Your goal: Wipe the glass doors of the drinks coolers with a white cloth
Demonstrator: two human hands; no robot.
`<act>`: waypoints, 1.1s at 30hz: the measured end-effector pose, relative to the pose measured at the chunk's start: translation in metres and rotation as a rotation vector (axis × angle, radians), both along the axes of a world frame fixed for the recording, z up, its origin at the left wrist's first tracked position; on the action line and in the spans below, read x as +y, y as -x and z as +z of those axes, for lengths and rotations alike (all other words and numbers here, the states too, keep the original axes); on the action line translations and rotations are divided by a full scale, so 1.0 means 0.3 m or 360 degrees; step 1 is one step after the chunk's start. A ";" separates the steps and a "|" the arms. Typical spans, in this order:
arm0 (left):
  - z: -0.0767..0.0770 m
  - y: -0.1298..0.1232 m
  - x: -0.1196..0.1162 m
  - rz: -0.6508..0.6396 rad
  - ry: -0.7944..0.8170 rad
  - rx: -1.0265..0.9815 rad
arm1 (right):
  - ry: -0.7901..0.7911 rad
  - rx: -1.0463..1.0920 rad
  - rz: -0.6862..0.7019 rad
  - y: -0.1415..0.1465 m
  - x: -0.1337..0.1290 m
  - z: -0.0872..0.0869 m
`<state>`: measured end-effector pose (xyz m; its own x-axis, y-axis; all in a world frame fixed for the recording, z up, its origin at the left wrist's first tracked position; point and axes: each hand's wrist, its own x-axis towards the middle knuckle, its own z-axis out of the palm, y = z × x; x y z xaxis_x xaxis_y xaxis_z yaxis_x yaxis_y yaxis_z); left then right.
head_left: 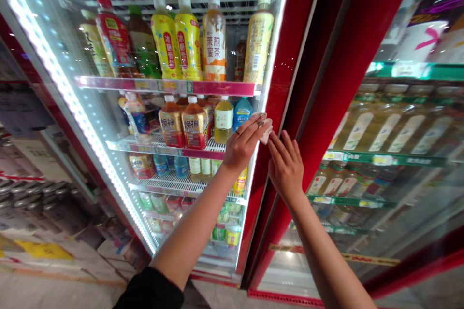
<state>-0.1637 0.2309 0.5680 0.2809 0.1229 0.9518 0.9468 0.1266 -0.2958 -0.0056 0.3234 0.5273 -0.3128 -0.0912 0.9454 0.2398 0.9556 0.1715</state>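
My left hand (pixel 242 145) lies on the glass door of a lit drinks fridge, near its right edge, with a ring on one finger. Beneath its fingertips is a crumpled white tissue (pixel 266 132), pressed against the glass and the red door frame (pixel 278 88). Just right of the tissue, my right hand (pixel 287 168) rests at the red frame with its fingers stretched out. Its fingertips come close to the tissue; whether they touch it I cannot tell. Behind the glass, nearest my left hand, stand a blue-labelled bottle (pixel 242 112) and a pale yellow drink bottle (pixel 224 118).
Tea bottles (pixel 214 41) line the fridge's upper shelf (pixel 217 88), with more drinks below. To the right is a second red-framed fridge holding rows of bottles (pixel 357 128). Shelves with dark-topped containers (pixel 60 212) stand at the left, beside a yellow sign (pixel 42 249).
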 end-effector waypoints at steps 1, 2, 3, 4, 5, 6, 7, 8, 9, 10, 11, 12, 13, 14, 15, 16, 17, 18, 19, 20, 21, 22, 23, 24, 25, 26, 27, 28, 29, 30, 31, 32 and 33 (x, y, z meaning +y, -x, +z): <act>-0.012 0.003 -0.008 0.0001 0.0065 0.0007 | 0.0047 0.0003 0.0021 0.021 -0.026 -0.019; -0.024 0.010 -0.023 -0.0001 0.0117 0.0007 | 0.0103 0.0009 0.0041 0.041 -0.052 -0.036; -0.036 0.020 -0.043 -0.0003 0.0141 0.0002 | 0.0167 -0.0011 0.0063 0.059 -0.076 -0.051; -0.044 0.031 -0.065 -0.0005 0.0136 -0.0007 | 0.0230 -0.0036 0.0083 0.075 -0.098 -0.063; -0.048 0.042 -0.085 -0.0007 0.0116 -0.0019 | 0.0287 -0.0054 0.0102 0.089 -0.118 -0.073; -0.047 0.052 -0.100 -0.0008 0.0085 -0.0037 | 0.0337 -0.0061 0.0118 0.102 -0.136 -0.081; -0.042 0.059 -0.108 -0.0005 0.0053 -0.0066 | 0.0381 -0.0050 0.0129 0.115 -0.151 -0.086; -0.034 0.063 -0.110 0.0001 0.0019 -0.0095 | 0.0421 -0.0023 0.0136 0.128 -0.165 -0.091; -0.025 0.064 -0.105 0.0012 -0.0012 -0.0121 | 0.0461 0.0009 0.0138 0.141 -0.176 -0.095; -0.018 0.062 -0.096 0.0031 -0.0026 -0.0136 | 0.0499 0.0041 0.0139 0.154 -0.185 -0.099; -0.015 0.059 -0.085 0.0052 -0.0023 -0.0131 | 0.0534 0.0069 0.0141 0.166 -0.193 -0.104; -0.016 0.056 -0.076 0.0076 0.0004 -0.0107 | 0.0562 0.0092 0.0144 0.178 -0.198 -0.109; -0.022 0.054 -0.072 0.0097 0.0041 -0.0070 | 0.0582 0.0114 0.0146 0.188 -0.203 -0.113; -0.033 0.054 -0.074 0.0115 0.0088 -0.0032 | 0.0597 0.0137 0.0145 0.197 -0.206 -0.118; -0.046 0.058 -0.082 0.0130 0.0145 -0.0002 | 0.0610 0.0158 0.0139 0.203 -0.209 -0.121; -0.060 0.064 -0.095 0.0138 0.0195 0.0017 | 0.0621 0.0176 0.0129 0.206 -0.212 -0.123; -0.071 0.071 -0.111 0.0136 0.0229 0.0022 | 0.0633 0.0186 0.0118 0.208 -0.215 -0.124; -0.080 0.080 -0.128 0.0122 0.0235 0.0008 | 0.0644 0.0187 0.0110 0.208 -0.219 -0.123; -0.083 0.089 -0.141 0.0099 0.0211 -0.0030 | 0.0657 0.0178 0.0105 0.206 -0.223 -0.122; -0.081 0.096 -0.149 0.0071 0.0164 -0.0085 | 0.0665 0.0169 0.0104 0.205 -0.227 -0.120; -0.074 0.102 -0.151 0.0037 0.0092 -0.0145 | 0.0668 0.0163 0.0101 0.203 -0.232 -0.119; -0.063 0.104 -0.148 0.0004 0.0022 -0.0204 | 0.0666 0.0162 0.0094 0.202 -0.236 -0.117; -0.051 0.105 -0.141 -0.0026 -0.0031 -0.0254 | 0.0660 0.0165 0.0080 0.202 -0.241 -0.116; -0.039 0.104 -0.133 -0.0056 -0.0065 -0.0282 | 0.0650 0.0172 0.0061 0.202 -0.246 -0.116; -0.030 0.102 -0.126 -0.0084 -0.0076 -0.0282 | 0.0641 0.0178 0.0038 0.203 -0.252 -0.116; -0.025 0.100 -0.123 -0.0104 -0.0066 -0.0261 | 0.0635 0.0179 0.0012 0.203 -0.259 -0.117; -0.025 0.100 -0.126 -0.0111 -0.0033 -0.0229 | 0.0635 0.0173 -0.0013 0.204 -0.266 -0.117; -0.030 0.102 -0.135 -0.0105 0.0016 -0.0186 | 0.0635 0.0171 -0.0034 0.205 -0.275 -0.118; -0.039 0.106 -0.150 -0.0087 0.0071 -0.0137 | 0.0637 0.0172 -0.0050 0.206 -0.285 -0.118; -0.051 0.114 -0.170 -0.0064 0.0124 -0.0094 | 0.0639 0.0174 -0.0056 0.207 -0.296 -0.118; -0.064 0.123 -0.191 -0.0047 0.0162 -0.0072 | 0.0644 0.0177 -0.0054 0.209 -0.307 -0.117; -0.075 0.134 -0.212 -0.0042 0.0175 -0.0068 | 0.0648 0.0177 -0.0045 0.211 -0.319 -0.116; -0.083 0.145 -0.231 -0.0049 0.0170 -0.0081 | 0.0652 0.0168 -0.0031 0.214 -0.331 -0.114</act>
